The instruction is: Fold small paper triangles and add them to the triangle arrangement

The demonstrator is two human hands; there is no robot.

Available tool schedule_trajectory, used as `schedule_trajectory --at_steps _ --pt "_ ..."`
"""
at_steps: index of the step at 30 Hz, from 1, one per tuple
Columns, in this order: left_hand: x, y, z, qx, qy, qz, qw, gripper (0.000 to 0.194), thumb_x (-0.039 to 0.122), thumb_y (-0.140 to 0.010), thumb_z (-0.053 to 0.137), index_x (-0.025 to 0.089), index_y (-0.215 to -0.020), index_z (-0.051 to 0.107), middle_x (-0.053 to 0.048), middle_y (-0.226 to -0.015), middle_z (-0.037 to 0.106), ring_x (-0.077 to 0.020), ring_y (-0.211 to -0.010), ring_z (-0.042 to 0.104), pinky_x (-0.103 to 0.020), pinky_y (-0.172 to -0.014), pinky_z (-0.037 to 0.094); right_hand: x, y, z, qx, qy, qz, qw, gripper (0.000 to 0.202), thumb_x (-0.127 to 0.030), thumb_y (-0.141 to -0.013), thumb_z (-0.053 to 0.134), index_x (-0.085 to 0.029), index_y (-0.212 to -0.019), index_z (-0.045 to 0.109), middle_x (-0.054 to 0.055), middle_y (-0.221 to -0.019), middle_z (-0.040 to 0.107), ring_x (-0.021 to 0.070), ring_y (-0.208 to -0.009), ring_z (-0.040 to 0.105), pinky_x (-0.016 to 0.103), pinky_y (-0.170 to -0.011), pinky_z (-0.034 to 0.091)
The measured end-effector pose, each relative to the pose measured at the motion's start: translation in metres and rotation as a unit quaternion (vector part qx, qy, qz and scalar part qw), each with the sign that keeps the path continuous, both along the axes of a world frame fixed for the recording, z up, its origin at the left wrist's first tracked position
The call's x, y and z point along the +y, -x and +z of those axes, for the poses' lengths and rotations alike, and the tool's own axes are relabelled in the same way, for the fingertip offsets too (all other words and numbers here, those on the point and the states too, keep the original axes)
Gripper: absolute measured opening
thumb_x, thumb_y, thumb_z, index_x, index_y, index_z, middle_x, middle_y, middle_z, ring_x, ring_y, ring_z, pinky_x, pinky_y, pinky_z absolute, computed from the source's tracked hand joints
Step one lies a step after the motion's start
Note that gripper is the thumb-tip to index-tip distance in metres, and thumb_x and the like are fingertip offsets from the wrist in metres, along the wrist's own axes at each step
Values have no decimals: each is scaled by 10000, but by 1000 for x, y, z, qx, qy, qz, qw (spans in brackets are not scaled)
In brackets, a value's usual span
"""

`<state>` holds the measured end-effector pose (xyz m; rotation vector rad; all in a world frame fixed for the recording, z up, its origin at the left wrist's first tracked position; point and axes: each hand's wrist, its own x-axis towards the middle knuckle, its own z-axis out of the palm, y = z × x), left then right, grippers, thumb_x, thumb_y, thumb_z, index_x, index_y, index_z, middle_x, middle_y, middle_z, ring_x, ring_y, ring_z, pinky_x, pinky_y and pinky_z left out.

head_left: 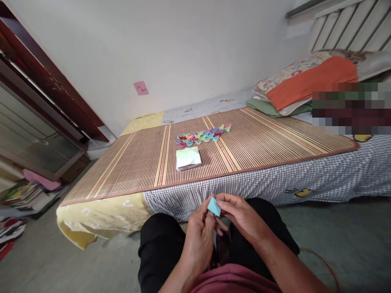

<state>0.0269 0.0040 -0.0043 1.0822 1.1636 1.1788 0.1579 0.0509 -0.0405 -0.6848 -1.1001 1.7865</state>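
Head view, blue paper piece [214, 206] pinched between both grips

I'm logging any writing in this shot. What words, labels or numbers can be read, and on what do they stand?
Small pink paper note stuck on the white wall: dark handwritten marks, too small and blurred to read.
Stack of pale green square paper sheets on the striped bamboo mat: no writing visible.
Light blue folded paper piece held by both hands: no writing.
Nothing else readable.

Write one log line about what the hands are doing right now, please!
left hand: pinches small light-blue folded paper piece | right hand: pinches same piece | striped bamboo mat: row of colourful folded paper pieces, pale paper stack
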Motion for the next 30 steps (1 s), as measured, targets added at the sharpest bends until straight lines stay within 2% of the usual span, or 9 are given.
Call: schedule_trajectory --at_steps 4,6,8,11,13,15,19,24,30 --pt "-1 0 -3 23 -2 -1 1000 438 493 -957 606 112 -1131 733 -55 -638 690 -155 -517 576 -235 -515 460 -1 -3 2 -128 -86 -86 984 220 -380 -922 640 -190 -811 636 4 -716 650 161 -631 643 288 -619 558" --pt "0 3 -4 30 3 18 999 418 516 -940 624 126 -1039 737 -48 -615 678 -155 -495 564 -236 -499 453 -4 -5 7 -198 -159 -159 954 97 -286 -910 620 -196 -924 653 25 -821 674 184 -746 672 307 -694 575" --pt "1 6 -6 43 7 34 999 386 520 -930 636 145 -948 725 -25 -580 641 -151 -475 542 -234 -482 436 -8 -6 12 -260 -264 -214 904 201 -180 -885 591 -207 -1070 664 62 -977 685 214 -898 680 342 -797 580" --pt "3 10 -6 72 -9 38 997 357 502 -934 632 161 -856 701 10 -559 563 -135 -455 493 -229 -462 403 -14 -6 19 -315 -404 -191 837 403 -76 -847 582 -227 -1211 662 99 -1202 648 260 -1145 629 407 -980 540" --pt "3 12 -5 92 -22 28 995 346 483 -947 614 162 -854 704 11 -591 553 -134 -471 487 -233 -470 407 -15 -4 19 -335 -445 -192 808 388 -56 -871 586 -223 -1213 661 101 -1192 652 264 -1148 625 418 -996 530" --pt "3 12 -3 109 -28 15 994 341 467 -965 584 162 -889 718 2 -627 566 -144 -499 505 -240 -486 425 -15 -1 16 -341 -463 -216 789 290 -73 -935 571 -209 -1175 661 97 -1102 676 252 -1065 646 408 -944 542" --pt "1 10 0 136 -41 15 990 355 455 -968 571 166 -802 693 -9 -631 566 -154 -544 514 -235 -500 423 -13 3 12 -340 -476 -239 775 160 -109 -991 556 -204 -1064 662 83 -984 691 239 -951 656 391 -857 545" --pt "2 8 -3 129 -29 25 991 376 469 -951 582 185 -705 595 3 -600 538 -144 -484 499 -239 -454 410 -16 6 11 -333 -481 -240 775 173 -89 -1000 531 -207 -1027 654 74 -952 691 230 -922 642 374 -831 529" --pt "4 9 -6 35 6 24 999 364 491 -901 642 178 -720 603 28 -572 525 -121 -405 499 -239 -428 438 -18 9 9 -338 -505 -244 756 182 -69 -996 533 -192 -1056 652 84 -971 688 231 -917 620 377 -832 526"
